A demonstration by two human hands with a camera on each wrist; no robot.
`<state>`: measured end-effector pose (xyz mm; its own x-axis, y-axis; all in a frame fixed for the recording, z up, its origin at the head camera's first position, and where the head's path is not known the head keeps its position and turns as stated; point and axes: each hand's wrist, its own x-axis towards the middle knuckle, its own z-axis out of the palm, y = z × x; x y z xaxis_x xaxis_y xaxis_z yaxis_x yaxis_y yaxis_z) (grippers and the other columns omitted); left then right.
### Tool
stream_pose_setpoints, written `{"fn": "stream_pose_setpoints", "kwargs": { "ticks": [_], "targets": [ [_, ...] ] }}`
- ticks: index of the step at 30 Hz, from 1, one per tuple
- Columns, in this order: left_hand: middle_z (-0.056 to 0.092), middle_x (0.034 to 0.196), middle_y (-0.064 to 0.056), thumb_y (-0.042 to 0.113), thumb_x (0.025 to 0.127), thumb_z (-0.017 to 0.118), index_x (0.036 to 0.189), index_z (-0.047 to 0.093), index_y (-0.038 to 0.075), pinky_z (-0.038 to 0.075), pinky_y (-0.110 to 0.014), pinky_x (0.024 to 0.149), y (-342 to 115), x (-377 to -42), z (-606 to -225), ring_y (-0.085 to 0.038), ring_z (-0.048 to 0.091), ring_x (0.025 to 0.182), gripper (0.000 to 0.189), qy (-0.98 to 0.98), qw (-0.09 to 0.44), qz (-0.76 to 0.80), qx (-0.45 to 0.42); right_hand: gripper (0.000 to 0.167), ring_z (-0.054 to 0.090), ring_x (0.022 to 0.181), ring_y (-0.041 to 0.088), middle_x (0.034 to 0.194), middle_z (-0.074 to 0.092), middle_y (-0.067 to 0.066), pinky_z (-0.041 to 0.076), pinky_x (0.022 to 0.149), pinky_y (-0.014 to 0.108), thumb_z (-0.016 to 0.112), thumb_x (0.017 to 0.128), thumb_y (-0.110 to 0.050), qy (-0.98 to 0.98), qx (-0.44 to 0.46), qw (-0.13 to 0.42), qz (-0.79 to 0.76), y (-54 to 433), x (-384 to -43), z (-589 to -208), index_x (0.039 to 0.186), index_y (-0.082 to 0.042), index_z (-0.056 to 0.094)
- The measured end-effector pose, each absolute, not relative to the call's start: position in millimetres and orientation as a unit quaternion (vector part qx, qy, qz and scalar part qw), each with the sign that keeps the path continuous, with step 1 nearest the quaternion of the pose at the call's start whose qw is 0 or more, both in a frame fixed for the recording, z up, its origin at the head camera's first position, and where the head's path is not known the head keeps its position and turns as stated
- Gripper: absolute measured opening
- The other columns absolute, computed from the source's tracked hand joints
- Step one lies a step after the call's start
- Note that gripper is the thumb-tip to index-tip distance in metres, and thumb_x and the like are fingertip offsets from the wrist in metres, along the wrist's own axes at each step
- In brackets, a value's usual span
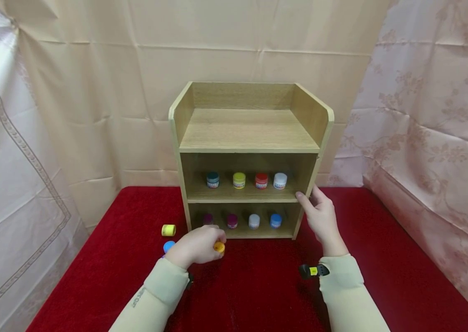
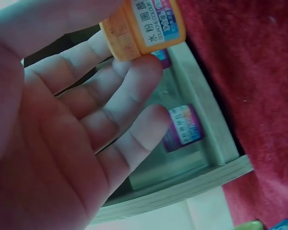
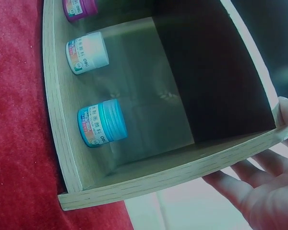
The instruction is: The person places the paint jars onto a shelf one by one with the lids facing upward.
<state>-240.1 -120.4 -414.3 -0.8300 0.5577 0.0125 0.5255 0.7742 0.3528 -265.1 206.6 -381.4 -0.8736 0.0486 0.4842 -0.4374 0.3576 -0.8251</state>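
Note:
My left hand pinches an orange paint jar between thumb and fingers, low in front of the shelf's left side. With my right hand I grip the right side panel of the wooden shelf unit, fingers behind it and thumb at the front edge. On the middle shelf stand a dark teal jar, a yellow jar, a red jar and a white jar. The bottom shelf bears two purple jars, a white jar and a blue jar; my left hand partly hides the leftmost purple one.
Left of the unit, another yellow jar lies on its side on the red cloth. Closer to my left wrist is a blue-topped jar, with something purple partly hidden beside it. Beige curtain hangs behind the unit.

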Motion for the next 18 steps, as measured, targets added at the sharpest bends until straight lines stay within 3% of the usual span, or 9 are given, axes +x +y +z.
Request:
{"fn": "stream_pose_setpoints", "kwargs": {
  "ticks": [6, 10, 18],
  "targets": [
    [0.060, 0.085, 0.002, 0.015, 0.082, 0.084, 0.098, 0.071, 0.009, 0.050, -0.032, 0.069, -120.1, -244.1, -422.7, -0.014, 0.052, 0.075, 0.022, 0.939, 0.066, 0.178, 0.286, 0.053, 0.062, 0.117, 0.035, 0.140, 0.058, 0.022, 0.054, 0.091, 0.031, 0.062, 0.102, -0.011, -0.795, 0.122, 0.217, 0.554, 205.5, -260.2, -376.8, 0.152, -0.007, 0.047],
    [0.060, 0.082, 0.002, 0.014, 0.081, 0.085, 0.096, 0.070, 0.008, 0.049, -0.032, 0.067, -120.4, -244.7, -424.4, -0.014, 0.052, 0.073, 0.022, 0.938, 0.076, 0.185, 0.284, 0.052, 0.062, 0.117, 0.033, 0.139, 0.059, 0.021, 0.051, 0.088, 0.021, 0.062, 0.102, -0.011, -0.793, 0.119, 0.217, 0.556, 205.1, -260.4, -376.5, 0.152, -0.007, 0.048],
    [0.058, 0.080, 0.004, 0.019, 0.081, 0.085, 0.097, 0.070, 0.009, 0.048, -0.032, 0.065, -121.8, -245.3, -424.4, -0.014, 0.052, 0.072, 0.024, 0.940, 0.077, 0.188, 0.272, 0.052, 0.062, 0.119, 0.034, 0.139, 0.059, 0.021, 0.051, 0.089, 0.021, 0.062, 0.102, -0.011, -0.797, 0.114, 0.214, 0.554, 204.5, -259.7, -375.1, 0.151, -0.006, 0.048]
  ]
}}
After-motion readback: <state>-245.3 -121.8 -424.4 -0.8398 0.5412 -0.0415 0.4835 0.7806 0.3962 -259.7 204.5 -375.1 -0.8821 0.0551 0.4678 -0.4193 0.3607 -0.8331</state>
